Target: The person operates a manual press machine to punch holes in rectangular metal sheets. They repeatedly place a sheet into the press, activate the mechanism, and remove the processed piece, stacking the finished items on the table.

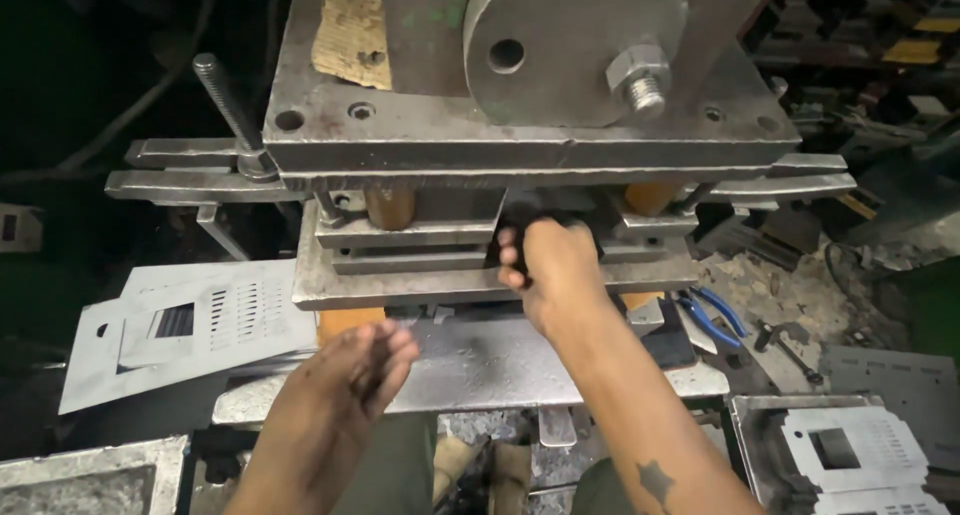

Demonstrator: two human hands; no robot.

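Note:
A heavy steel press (520, 125) stands in front of me, with a thick top plate, a round disc and a large bolt. My right hand (550, 265) reaches into the gap between its plates, fingers curled around a small dark part that is mostly hidden. My left hand (355, 370) hovers below and to the left, over the lower steel bed (480, 365), fingers loosely bent and holding nothing.
A stack of punched grey sheet-metal panels (190, 325) lies at the left. More punched panels (850, 450) sit in a tray at the lower right. Blue-handled pliers (710, 315) and loose tools lie on the cluttered bench at the right. A threaded rod (228, 100) sticks up at the left.

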